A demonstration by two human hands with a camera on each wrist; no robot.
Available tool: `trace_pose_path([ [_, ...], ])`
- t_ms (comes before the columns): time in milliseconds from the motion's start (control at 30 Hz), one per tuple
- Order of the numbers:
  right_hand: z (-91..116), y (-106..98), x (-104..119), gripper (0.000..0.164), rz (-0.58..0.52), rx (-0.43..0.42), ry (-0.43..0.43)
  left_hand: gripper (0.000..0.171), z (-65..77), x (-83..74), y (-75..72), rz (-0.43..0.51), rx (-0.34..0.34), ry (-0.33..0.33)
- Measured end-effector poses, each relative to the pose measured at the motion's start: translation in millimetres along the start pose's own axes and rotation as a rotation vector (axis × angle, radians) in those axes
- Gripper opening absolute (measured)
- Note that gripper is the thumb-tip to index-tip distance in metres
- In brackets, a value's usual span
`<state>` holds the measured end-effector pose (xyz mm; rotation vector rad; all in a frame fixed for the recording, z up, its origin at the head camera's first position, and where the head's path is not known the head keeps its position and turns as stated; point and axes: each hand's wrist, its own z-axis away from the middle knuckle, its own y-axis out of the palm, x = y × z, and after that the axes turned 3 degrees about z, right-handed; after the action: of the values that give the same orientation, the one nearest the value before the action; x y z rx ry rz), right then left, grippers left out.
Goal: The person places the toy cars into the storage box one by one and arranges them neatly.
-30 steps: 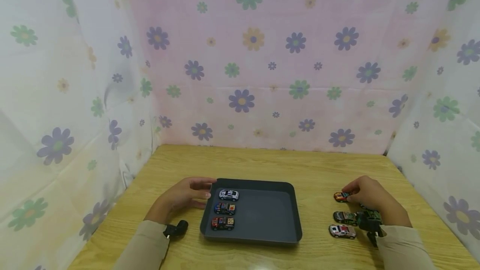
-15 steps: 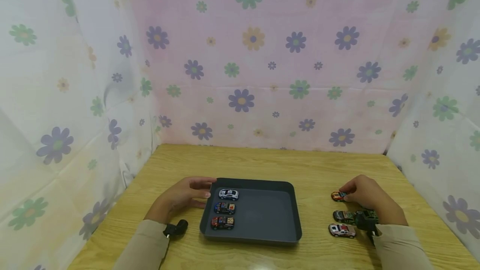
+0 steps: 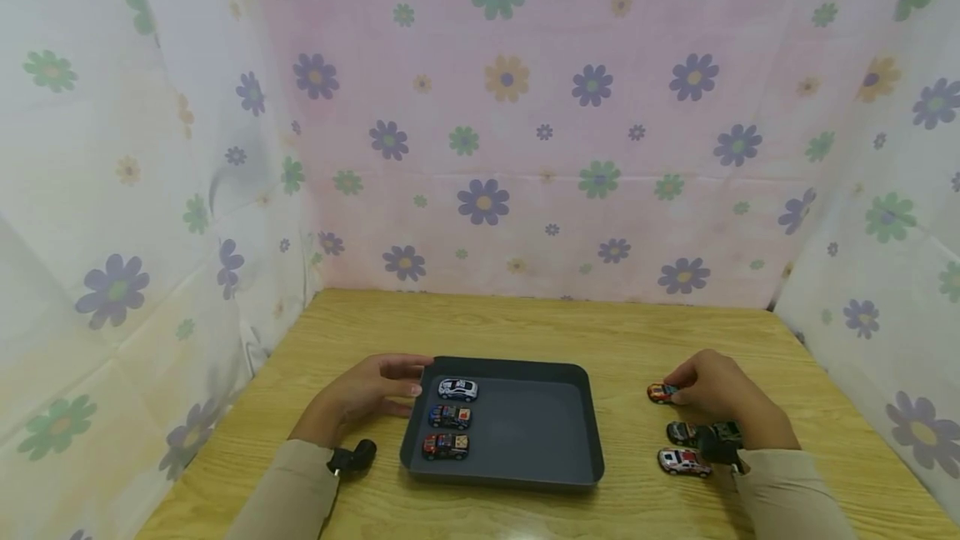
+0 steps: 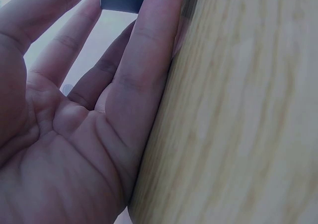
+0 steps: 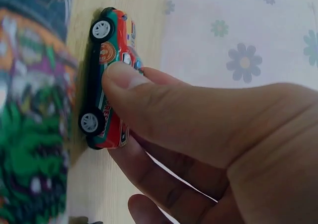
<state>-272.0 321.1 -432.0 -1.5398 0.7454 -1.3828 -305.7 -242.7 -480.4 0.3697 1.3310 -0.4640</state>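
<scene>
My right hand (image 3: 723, 397) pinches a red and green toy car (image 3: 658, 392) between thumb and fingers, at the right of the table. In the right wrist view the thumb presses the side of the toy car (image 5: 107, 52), whose two wheels face the camera. At the left end of a dark grey tray (image 3: 532, 432) is my left hand (image 3: 363, 390), its fingers spread and fairly straight against the tray's wall. Inside the tray, a white toy car (image 3: 457, 390), a blue toy car (image 3: 450, 417) and a red-black toy car (image 3: 446, 447) form a column along the left side.
Below my right hand stand a dark green toy car (image 3: 687, 433), a camouflage-patterned one (image 3: 727, 432) partly hidden by the wrist camera, and a white-red toy car (image 3: 683, 462). Flower-printed cloth (image 3: 547, 157) encloses the wooden table (image 3: 540, 323) at the back and sides.
My right hand has slid the red and green toy car leftward, nearer the tray. My left hand and the cars in the tray stay where they were.
</scene>
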Motion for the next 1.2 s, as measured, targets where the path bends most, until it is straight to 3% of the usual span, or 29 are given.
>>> trace_pose_path([
  [433,-3.9,5.9,10.1,0.019,0.005,0.001,-0.041,0.060,0.2,1.8,-0.4,0.014,-0.006,-0.008],
  [1200,-12.5,-5.1,53.6,0.020,-0.029,-0.100,-0.137,0.060,0.1,-1.5,1.7,0.011,-0.020,-0.019],
])
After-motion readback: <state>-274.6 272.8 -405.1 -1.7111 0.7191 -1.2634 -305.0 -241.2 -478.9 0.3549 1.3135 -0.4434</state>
